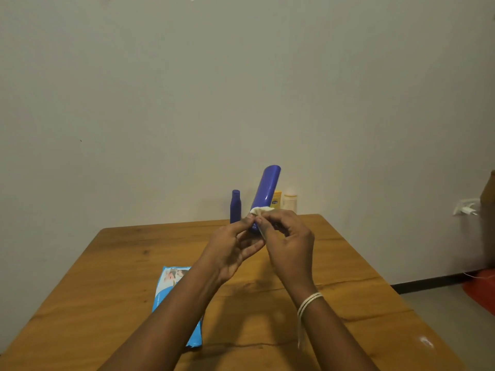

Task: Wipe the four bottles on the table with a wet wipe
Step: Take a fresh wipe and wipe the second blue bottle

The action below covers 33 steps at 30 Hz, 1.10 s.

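Step in hand: the person was wiping the large purple bottle (266, 194), held up above the wooden table (348, 277), tilted, with its far end pointing up and to the right.
Left hand (231, 250): its fingers pinched the lower end of the bottle, just at the wipe.
Right hand (288, 242): its fingers were curled and pinched the white wet wipe (261, 210) against the bottle's lower part.
How to do it well: I think the left hand should turn the bottle slowly while the right slides the wipe along its whole length, so no side is missed.
Other bottles: a small purple bottle (235, 207), a yellow bottle (276, 200) and a pale bottle (290, 202) stood at the far table edge, behind the hands.
Wipe pack (171, 287): it lay flat near the left forearm.
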{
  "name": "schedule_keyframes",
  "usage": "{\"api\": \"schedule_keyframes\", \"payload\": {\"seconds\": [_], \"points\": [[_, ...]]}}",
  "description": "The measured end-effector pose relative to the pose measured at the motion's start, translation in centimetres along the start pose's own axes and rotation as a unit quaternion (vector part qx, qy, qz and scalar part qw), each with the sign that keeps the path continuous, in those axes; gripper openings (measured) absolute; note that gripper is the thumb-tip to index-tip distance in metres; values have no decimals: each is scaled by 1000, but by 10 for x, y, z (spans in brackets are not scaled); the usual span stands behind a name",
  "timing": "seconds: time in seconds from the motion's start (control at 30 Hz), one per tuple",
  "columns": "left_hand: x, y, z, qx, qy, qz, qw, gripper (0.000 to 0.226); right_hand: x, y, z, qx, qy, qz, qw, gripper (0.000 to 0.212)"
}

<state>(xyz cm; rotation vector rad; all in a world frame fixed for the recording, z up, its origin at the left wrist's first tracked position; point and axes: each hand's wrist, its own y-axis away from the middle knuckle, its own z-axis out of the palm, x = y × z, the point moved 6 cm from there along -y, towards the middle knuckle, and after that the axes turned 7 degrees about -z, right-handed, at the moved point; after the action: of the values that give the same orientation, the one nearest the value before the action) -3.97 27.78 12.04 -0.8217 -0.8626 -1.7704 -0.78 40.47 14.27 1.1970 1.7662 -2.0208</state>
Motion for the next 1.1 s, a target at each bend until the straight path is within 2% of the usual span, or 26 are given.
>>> {"api": "schedule_keyframes", "payload": {"seconds": [0.17,0.27,0.33,0.47,0.57,0.67,0.77,0.87,0.93,1.0,1.1], "points": [[-2,2,-1,20,-3,-29,999,31,3,-18,-1,-52,-23,64,996,22],[-3,-1,-2,35,28,-14,999,28,6,-7,3,-110,12,58,992,19],[-7,-2,-1,40,44,-18,998,29,5,5,6,-91,15,38,995,19],[-16,2,14,26,70,-23,997,24,-9,9,4,-20,49,-77,996,22],[-19,1,23,4,117,-13,993,33,-14,7,-1,55,46,-87,994,21],[-18,1,25,-12,171,-7,985,34,-18,11,2,35,60,-111,991,25],[-19,2,21,1,155,-4,988,31,-14,11,-2,47,43,-89,994,24],[-19,2,21,-4,175,-10,984,28,-12,15,3,15,52,-67,996,26],[-20,2,17,8,145,-3,989,32,-5,16,-1,18,46,-40,998,25],[-21,2,13,10,92,7,996,33,2,16,-10,53,40,-15,998,23],[-16,3,8,17,-32,34,999,30,13,13,-17,59,-17,73,995,20]]}}
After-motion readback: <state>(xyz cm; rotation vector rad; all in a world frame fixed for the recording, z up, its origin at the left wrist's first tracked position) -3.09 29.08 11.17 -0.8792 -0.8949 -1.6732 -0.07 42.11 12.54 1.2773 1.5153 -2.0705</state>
